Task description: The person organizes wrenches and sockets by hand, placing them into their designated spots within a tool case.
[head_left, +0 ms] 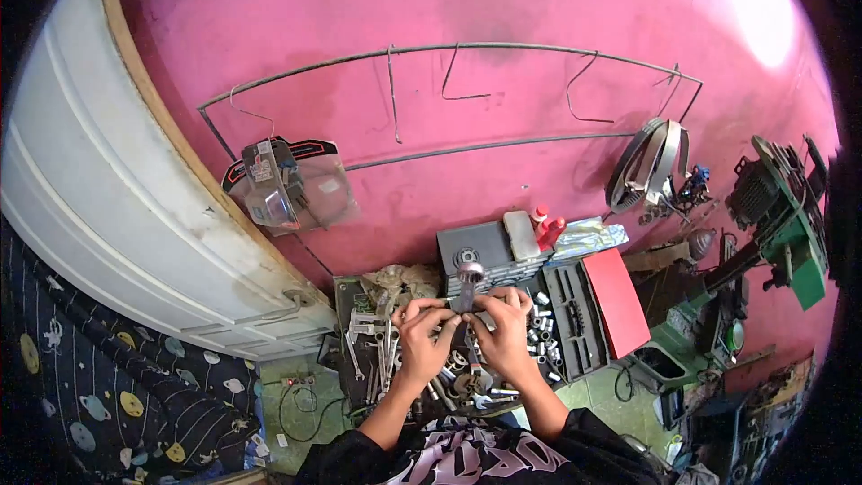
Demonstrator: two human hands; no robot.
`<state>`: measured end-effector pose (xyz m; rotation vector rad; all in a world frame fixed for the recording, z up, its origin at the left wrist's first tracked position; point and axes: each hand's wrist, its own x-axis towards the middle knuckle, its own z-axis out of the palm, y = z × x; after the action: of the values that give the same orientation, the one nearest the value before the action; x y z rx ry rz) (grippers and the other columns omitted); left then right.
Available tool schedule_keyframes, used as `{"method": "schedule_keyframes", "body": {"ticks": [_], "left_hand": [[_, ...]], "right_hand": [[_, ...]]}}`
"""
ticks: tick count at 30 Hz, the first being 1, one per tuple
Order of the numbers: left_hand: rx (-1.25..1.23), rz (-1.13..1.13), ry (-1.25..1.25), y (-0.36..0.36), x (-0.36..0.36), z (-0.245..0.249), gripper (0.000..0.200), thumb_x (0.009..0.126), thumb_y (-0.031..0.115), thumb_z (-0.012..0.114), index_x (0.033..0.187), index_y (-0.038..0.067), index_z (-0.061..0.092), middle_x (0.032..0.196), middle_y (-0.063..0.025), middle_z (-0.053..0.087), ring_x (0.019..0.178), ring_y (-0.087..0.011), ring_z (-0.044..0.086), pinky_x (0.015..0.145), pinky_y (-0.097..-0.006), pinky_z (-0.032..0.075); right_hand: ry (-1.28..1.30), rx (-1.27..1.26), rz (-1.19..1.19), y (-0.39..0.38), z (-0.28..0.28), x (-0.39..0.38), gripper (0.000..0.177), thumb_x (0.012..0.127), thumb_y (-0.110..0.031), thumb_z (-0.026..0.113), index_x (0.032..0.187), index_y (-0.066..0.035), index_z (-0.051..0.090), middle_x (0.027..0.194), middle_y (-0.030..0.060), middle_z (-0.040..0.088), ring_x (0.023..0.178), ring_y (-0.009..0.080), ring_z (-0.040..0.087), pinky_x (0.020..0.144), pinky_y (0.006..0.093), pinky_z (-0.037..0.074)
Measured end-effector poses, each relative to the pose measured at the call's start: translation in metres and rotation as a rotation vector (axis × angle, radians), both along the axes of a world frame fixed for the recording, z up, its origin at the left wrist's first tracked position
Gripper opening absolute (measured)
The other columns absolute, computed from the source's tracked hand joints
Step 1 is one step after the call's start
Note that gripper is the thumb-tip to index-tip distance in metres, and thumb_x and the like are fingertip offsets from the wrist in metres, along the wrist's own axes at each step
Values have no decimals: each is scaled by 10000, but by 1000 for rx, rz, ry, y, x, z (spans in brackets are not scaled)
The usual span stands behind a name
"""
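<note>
Both of my hands are raised over a workbench strewn with tools. Between them stands a metal piece with a round, ring-like head [469, 273] and a narrower shank below, held upright. My left hand [424, 341] pinches the lower part from the left, thumb and fingers together. From the other side my right hand [505, 334] grips the same lower part, its thumb tip close to the left one. The fingers hide the bottom end. Below lie loose wrenches [356, 357] on the left and several shiny sockets [544, 334] on the right.
A tool case with a red lid [616, 304] lies open at the right. Behind my hands is a grey box [449, 250], with red bottles [549, 232] beside it. A green machine [797, 256] stands far right; a white door [144, 216] is left.
</note>
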<state>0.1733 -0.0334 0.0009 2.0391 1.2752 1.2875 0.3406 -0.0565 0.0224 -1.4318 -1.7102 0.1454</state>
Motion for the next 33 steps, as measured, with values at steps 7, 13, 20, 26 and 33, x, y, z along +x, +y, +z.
{"method": "schedule_keyframes", "body": {"ticks": [7,13,20,26,33], "left_hand": [[102,170,-143,34,-3,47,125,867,185,829,898,79,770,948,-77,743,1021,-253,681,1008,-430,374],[174,223,-192,55,-12,96,114,864,163,819,862,73,747,872,-64,734,991,-253,682,982,-419,380],[118,242,-224,71,-15,116,101,861,155,806,850,72,750,858,-64,728,974,-249,679,972,-417,383],[73,215,-202,86,-15,117,95,861,157,808,850,76,758,883,-61,724,965,-246,677,968,-415,387],[-30,236,-236,114,-14,89,128,881,190,812,851,78,758,915,-62,707,946,-241,662,936,-416,392]], "right_hand": [[58,114,94,48,62,-14,422,807,-104,856,1206,-75,719,939,37,752,1001,255,647,1019,430,362],[124,218,170,80,101,-29,478,803,-68,851,1256,-85,699,946,17,785,1013,233,649,1012,404,369],[152,183,209,100,122,-32,481,806,-65,846,1269,-71,718,958,19,797,1013,225,653,1019,405,372],[158,142,203,114,119,-30,467,808,-67,838,1265,-62,743,967,22,799,1016,224,651,1025,405,370],[193,92,171,145,92,-35,462,827,-59,811,1283,-61,732,922,28,774,997,237,630,1032,422,346]]}}
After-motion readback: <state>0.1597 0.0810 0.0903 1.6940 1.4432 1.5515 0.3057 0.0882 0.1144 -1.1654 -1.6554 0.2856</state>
